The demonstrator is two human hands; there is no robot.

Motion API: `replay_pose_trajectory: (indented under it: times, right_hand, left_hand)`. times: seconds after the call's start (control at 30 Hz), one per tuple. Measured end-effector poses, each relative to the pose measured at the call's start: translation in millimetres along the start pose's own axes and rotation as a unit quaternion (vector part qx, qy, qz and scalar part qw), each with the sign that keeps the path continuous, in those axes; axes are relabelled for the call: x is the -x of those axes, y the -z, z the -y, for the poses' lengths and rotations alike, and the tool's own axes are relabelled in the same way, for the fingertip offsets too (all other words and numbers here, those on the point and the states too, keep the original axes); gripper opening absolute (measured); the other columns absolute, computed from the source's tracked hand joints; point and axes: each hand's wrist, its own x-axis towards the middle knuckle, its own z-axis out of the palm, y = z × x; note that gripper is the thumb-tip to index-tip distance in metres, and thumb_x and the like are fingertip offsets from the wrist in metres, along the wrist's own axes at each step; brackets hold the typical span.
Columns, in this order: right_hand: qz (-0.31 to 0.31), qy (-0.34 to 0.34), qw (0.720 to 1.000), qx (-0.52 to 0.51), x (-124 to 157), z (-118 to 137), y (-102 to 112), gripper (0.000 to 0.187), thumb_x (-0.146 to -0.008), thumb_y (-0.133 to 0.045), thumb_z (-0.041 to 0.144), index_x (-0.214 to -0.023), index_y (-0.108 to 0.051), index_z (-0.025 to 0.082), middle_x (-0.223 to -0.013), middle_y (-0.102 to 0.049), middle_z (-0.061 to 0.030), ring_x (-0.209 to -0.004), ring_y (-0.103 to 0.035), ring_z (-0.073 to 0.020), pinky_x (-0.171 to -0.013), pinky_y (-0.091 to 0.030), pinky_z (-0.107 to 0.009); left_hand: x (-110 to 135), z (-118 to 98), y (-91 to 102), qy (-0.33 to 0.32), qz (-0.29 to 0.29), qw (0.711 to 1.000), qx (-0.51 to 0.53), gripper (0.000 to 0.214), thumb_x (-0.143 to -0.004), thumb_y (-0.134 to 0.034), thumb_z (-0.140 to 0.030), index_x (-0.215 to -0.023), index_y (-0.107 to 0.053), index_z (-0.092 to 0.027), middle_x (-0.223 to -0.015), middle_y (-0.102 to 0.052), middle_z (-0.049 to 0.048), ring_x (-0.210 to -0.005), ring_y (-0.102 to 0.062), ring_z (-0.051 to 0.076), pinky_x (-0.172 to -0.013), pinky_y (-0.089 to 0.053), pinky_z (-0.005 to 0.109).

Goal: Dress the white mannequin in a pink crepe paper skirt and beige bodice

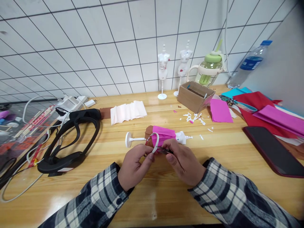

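Note:
A small white mannequin [181, 137] lies on its side on the wooden table [220, 158], wrapped in pink paper [163, 132] with a brown piece at its waist. Its round base [128, 139] points left. My left hand [134, 166] pinches a curved white strip [155, 144] that loops over the pink wrap. My right hand [182, 161] grips a small dark tool [163, 150] whose tip meets the strip just below the figure. Both hands sit directly in front of the mannequin.
Two upright mannequins [163, 71] stand by the tiled wall, beside a cardboard box [193, 96] and green jug [210, 68]. Pink and red paper sheets [266, 110] and a phone [273, 150] lie right. A black headband [71, 139], cables and folded white paper [128, 111] lie left.

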Motion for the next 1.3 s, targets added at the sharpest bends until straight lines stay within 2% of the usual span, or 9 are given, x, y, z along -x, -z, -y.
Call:
replay_pose_trajectory:
  times: [0.3,0.53,0.63,0.9,1.3]
  right_hand:
    - [-0.015,-0.015,1.000,0.012,-0.4,-4.8,0.0,0.026,-0.101,-0.030,0.041,-0.105,-0.047,0.022,-0.082,-0.062,-0.0018,-0.072,-0.058,-0.0171,-0.064,-0.038,-0.029]
    - [0.017,-0.004,1.000,0.007,-0.7,-3.9,-1.2,0.024,-0.101,-0.033,0.040,-0.101,-0.047,0.021,-0.082,-0.062,-0.0014,-0.070,-0.056,-0.0160,-0.063,-0.037,-0.029]
    - [0.021,-0.008,1.000,-0.009,-0.6,-4.1,-2.4,0.023,-0.101,-0.034,0.041,-0.099,-0.046,0.022,-0.081,-0.060,-0.0009,-0.069,-0.054,-0.0158,-0.062,-0.036,-0.029]
    - [0.051,-0.042,0.990,-0.128,-1.6,-2.5,-3.2,0.025,-0.102,-0.031,0.042,-0.100,-0.045,0.021,-0.084,-0.055,-0.0005,-0.075,-0.052,-0.0150,-0.068,-0.040,-0.029]
    - [0.063,-0.032,0.990,-0.122,-2.5,-5.5,-3.5,0.020,-0.101,-0.034,0.038,-0.098,-0.045,0.022,-0.082,-0.055,0.0000,-0.073,-0.053,-0.0148,-0.065,-0.040,-0.028]
  left_hand:
    - [0.7,-1.7,0.8,-0.001,-0.004,1.000,0.004,0.019,-0.092,-0.047,-0.022,-0.080,-0.061,-0.018,-0.071,-0.064,0.0017,-0.069,-0.059,0.015,-0.067,-0.045,0.026]
    - [-0.1,-1.8,0.7,-0.005,0.006,1.000,-0.008,0.020,-0.093,-0.046,-0.023,-0.081,-0.061,-0.018,-0.071,-0.065,0.0021,-0.069,-0.059,0.015,-0.067,-0.045,0.027]
    - [-0.6,-1.9,0.7,-0.008,0.006,1.000,-0.009,0.020,-0.093,-0.046,-0.024,-0.082,-0.062,-0.018,-0.071,-0.065,0.0019,-0.069,-0.059,0.015,-0.066,-0.045,0.026]
    - [-0.4,-1.0,-0.9,-0.013,0.012,1.000,-0.019,0.017,-0.092,-0.048,-0.022,-0.085,-0.062,-0.018,-0.074,-0.067,0.0024,-0.069,-0.060,0.015,-0.066,-0.046,0.026]
    - [-1.0,-0.7,-0.8,-0.009,0.021,0.999,-0.035,0.019,-0.092,-0.047,-0.024,-0.083,-0.063,-0.018,-0.074,-0.068,0.0034,-0.070,-0.061,0.015,-0.065,-0.047,0.026]
